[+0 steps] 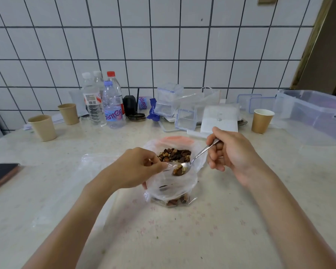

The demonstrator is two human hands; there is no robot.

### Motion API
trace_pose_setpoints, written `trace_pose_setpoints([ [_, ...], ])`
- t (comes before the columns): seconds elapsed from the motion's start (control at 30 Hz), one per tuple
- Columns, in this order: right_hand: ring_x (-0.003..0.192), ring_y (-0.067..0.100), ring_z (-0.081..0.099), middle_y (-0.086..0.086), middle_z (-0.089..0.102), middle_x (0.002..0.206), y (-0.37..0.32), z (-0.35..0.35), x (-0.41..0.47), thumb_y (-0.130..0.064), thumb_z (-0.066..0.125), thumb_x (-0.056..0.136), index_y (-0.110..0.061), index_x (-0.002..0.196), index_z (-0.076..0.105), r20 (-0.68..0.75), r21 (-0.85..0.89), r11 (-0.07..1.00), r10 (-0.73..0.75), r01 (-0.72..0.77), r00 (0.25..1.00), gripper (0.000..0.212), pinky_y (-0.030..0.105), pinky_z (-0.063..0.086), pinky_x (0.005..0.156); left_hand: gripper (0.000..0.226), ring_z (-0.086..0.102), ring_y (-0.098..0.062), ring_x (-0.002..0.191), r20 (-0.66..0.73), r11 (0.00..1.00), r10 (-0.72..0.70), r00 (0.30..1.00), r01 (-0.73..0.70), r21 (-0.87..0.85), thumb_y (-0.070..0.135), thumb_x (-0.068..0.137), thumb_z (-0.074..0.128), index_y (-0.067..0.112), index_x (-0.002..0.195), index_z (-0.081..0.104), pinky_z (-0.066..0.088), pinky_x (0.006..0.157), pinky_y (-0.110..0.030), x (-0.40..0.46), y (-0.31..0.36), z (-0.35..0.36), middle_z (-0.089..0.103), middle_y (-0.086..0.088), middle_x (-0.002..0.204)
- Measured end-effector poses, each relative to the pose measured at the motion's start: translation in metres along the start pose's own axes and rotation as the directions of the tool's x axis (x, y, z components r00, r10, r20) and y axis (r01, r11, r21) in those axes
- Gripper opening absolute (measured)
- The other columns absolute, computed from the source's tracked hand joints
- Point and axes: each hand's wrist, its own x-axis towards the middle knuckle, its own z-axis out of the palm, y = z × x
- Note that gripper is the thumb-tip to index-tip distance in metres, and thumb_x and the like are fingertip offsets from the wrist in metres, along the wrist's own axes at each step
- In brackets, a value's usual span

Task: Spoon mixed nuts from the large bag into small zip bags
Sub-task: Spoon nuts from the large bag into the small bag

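The left hand (136,167) pinches the rim of a small zip bag (172,188), holding its mouth open; the bag stands on the counter (221,220) with a few nuts at its bottom. The right hand (229,150) curls round the handle of a metal spoon (194,159), whose bowl, loaded with mixed nuts, sits over the small bag's mouth.

Just behind the small zip bag lies the large bag (175,150), open, with a heap of mixed nuts showing inside and an orange patch at its far edge. Left of the small bag, a flat empty clear bag (93,166) lies on the counter, partly under the left forearm. Far to the left of it a dark phone (2,174) lies at the frame edge.

Behind the large bag, along the tiled wall, stand four plastic bottles (112,105), clear lidded boxes (168,100) and a stack of white sheets (219,117). Three paper cups show: two (43,128) to the left of the bottles, one (262,121) to the right of the sheets. Beyond that cup sits a big clear storage tub (314,115).
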Motion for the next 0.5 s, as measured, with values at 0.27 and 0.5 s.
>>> trace_pose_setpoints([
  [0.27,0.039,0.024,0.046,0.003,0.045,0.044,0.001,0.012,-0.011,-0.040,0.040,0.111,-0.013,0.071,0.055,0.112,-0.252,0.874,-0.400,0.416,0.909,0.051,0.023,0.036,0.044,0.023,0.060,-0.011,0.047,-0.001,0.963,0.043,0.999,-0.041,-0.265,0.038,0.095,0.071,0.019,0.085,0.077,0.044,0.045,-0.022,0.000,0.005,-0.001,0.066,-0.001,0.064],
  [0.5,0.044,0.009,0.035,-0.010,0.039,0.049,0.001,0.021,-0.020,-0.041,0.040,0.108,-0.024,0.061,0.045,0.124,-0.306,0.729,-0.608,0.613,0.785,0.050,0.019,0.030,0.050,0.022,0.064,-0.014,0.053,0.026,0.977,0.022,0.999,-0.016,-0.215,0.041,0.095,0.070,0.022,0.086,0.078,0.045,0.045,-0.020,0.002,-0.001,-0.006,0.074,-0.005,0.073],
])
